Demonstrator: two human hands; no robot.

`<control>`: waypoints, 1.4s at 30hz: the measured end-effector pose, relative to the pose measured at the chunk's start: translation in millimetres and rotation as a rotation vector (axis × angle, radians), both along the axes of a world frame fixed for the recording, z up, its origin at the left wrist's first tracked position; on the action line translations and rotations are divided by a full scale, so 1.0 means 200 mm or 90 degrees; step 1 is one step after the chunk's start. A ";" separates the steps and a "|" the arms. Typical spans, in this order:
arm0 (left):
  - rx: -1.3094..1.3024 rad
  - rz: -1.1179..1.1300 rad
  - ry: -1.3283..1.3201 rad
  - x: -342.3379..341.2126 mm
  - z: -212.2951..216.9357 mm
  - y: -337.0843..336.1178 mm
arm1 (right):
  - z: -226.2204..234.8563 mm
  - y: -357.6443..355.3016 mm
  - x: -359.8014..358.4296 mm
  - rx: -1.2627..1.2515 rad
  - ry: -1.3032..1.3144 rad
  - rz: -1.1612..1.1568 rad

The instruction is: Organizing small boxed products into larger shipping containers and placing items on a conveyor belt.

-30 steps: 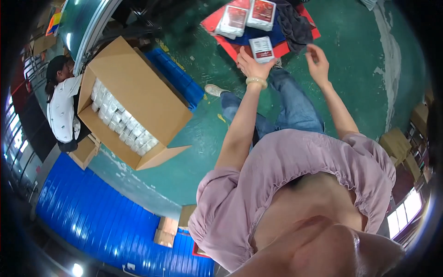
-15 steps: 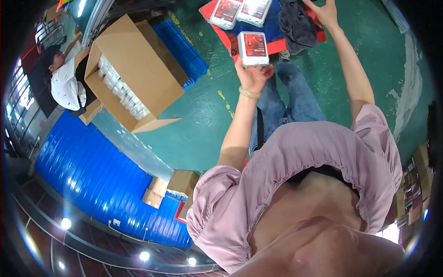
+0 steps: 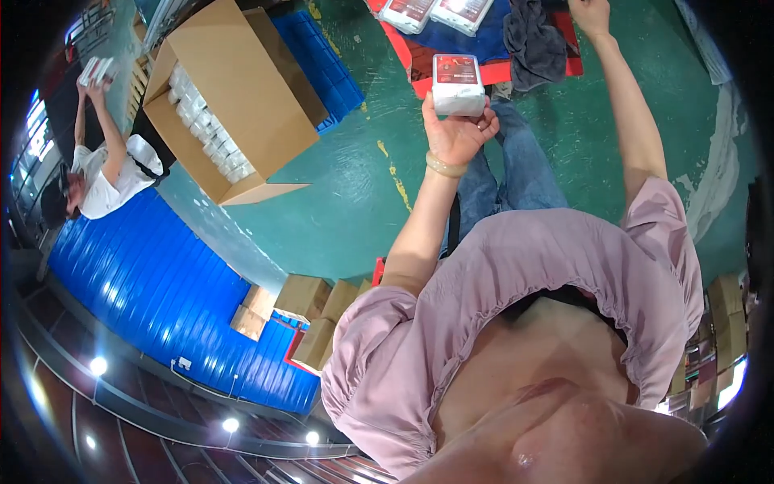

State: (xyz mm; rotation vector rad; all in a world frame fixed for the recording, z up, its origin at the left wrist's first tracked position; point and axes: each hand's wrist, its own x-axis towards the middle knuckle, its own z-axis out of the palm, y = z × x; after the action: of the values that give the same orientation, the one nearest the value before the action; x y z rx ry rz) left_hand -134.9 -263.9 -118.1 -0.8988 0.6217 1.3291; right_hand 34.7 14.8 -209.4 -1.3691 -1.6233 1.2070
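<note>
- My left hand (image 3: pixel 459 139): holding one white package (image 3: pixel 458 90) with a red label on top; thumb up its left side, other fingers curled near its lower right corner.
- Package position: in front of me, above my jeans (image 3: pixel 524 165), lower edge at my palm, label side up.
- My right hand (image 3: pixel 593 18): arm stretched out, at the top edge of view; fingers partly cut off, can't tell how wide or whether it holds anything.
- Nearest to right hand: red tray (image 3: pixel 575 66), just to its left.
- On the tray: two similar packs (image 3: pixel 435 11) side by side, blue sheet (image 3: pixel 486 42), crumpled dark grey cloth (image 3: pixel 535 50) at the right.
- Pale bracelet (image 3: pixel 446 165) on my left wrist.
- To my left: open cardboard box (image 3: pixel 254 93), rows of white wrapped packs inside; blue crate (image 3: pixel 322 68) beside it, on the green floor (image 3: pixel 339 181).
- Far left: co-worker (image 3: pixel 117 185) in a white top, arms raised, holding up white items (image 3: pixel 98 71), details too small.
</note>
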 end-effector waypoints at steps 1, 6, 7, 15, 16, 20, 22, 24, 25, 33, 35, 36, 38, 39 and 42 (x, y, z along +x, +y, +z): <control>0.000 0.003 0.014 0.01 0.01 0.01 | 0.01 0.00 0.04 0.042 -0.012 -0.012; 0.002 -0.017 0.205 -0.01 -0.08 -0.10 | 0.26 -0.30 -0.02 -0.027 0.508 0.193; 0.004 -0.030 0.282 -0.02 -0.11 -0.13 | 0.38 -0.38 0.04 -0.005 0.116 0.289; 0.200 -0.119 0.583 -0.07 -0.07 0.01 | 0.53 -0.80 0.02 -0.415 0.102 0.328; 0.201 -0.122 0.581 -0.08 -0.07 0.01 | 0.53 -0.82 -0.01 -0.440 0.109 0.323; 0.242 0.011 0.180 -0.11 -0.06 0.03 | 0.51 -0.85 -0.14 -0.253 0.069 0.229; 0.200 -0.001 0.141 -0.07 -0.05 0.06 | 0.51 -0.83 -0.19 -0.256 0.107 0.221; 0.178 -0.010 0.120 -0.08 -0.02 0.10 | 0.53 -0.80 -0.23 -0.260 0.180 0.210; 0.187 -0.015 0.129 -0.09 -0.01 0.12 | 0.54 -0.78 -0.24 -0.261 0.180 0.207; 0.178 -0.025 0.210 -0.16 -0.03 0.15 | 0.68 -0.74 -0.25 -0.358 0.141 0.335; 0.163 -0.002 0.186 -0.16 -0.03 0.13 | 0.69 -0.76 -0.24 -0.335 0.115 0.345; 0.164 -0.003 0.185 -0.15 -0.03 0.13 | 0.69 -0.76 -0.23 -0.324 0.102 0.351; 0.199 -0.007 0.167 -0.15 0.00 0.13 | 0.73 -0.76 -0.22 -0.333 0.096 0.361; 0.216 -0.009 0.158 -0.15 0.01 0.13 | 0.75 -0.76 -0.21 -0.342 0.089 0.372; 0.215 0.004 0.163 -0.11 0.06 0.13 | 0.78 -0.77 -0.17 -0.351 0.085 0.351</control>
State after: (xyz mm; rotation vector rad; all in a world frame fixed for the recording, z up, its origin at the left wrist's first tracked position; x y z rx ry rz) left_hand -157.6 -238.6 -105.4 -0.4601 0.5671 1.5131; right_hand 0.1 -139.1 -53.9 -1.1294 -1.6961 2.1463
